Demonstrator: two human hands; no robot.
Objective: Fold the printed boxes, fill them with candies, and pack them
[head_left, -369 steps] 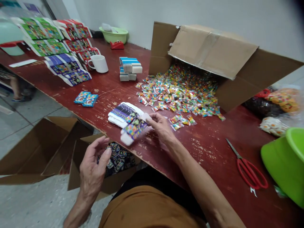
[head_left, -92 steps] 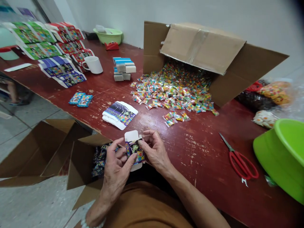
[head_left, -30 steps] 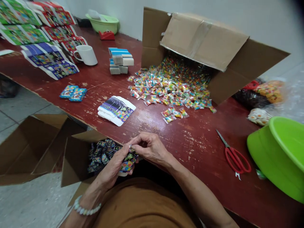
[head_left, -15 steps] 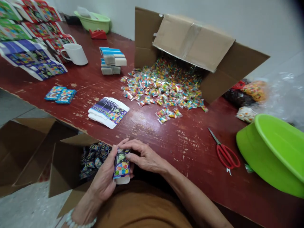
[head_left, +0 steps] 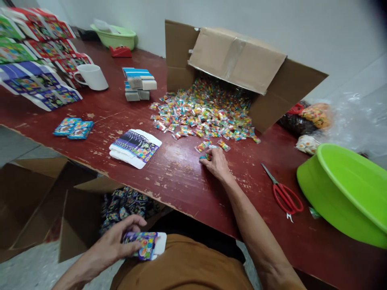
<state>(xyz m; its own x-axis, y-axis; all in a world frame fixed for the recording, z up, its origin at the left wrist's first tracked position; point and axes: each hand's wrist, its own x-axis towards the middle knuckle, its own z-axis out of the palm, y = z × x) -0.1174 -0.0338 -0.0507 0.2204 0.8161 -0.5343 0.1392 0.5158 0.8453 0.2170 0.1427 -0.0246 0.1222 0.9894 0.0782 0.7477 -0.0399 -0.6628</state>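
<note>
My left hand (head_left: 116, 245) holds a small printed carton (head_left: 144, 245) low by my lap, fingers wrapped around it. My right hand (head_left: 216, 162) reaches out over the red table (head_left: 187, 181) and pinches a small wrapped candy (head_left: 203, 158) at the near edge of the candy pile (head_left: 205, 114). A flat stack of unfolded purple cartons (head_left: 135, 146) lies on the table to the left of that hand.
A big cardboard box (head_left: 242, 68) lies on its side spilling candies. Red scissors (head_left: 282, 194) and a green basin (head_left: 347, 189) sit at right. A white mug (head_left: 92, 76), stacked cartons (head_left: 36, 80) and a floor box of filled packs (head_left: 121, 205) are at left.
Both hands were folding the carton at the table edge. Now my right hand has let go and reached forward to the candies, while my left hand lowered the carton toward my lap.
</note>
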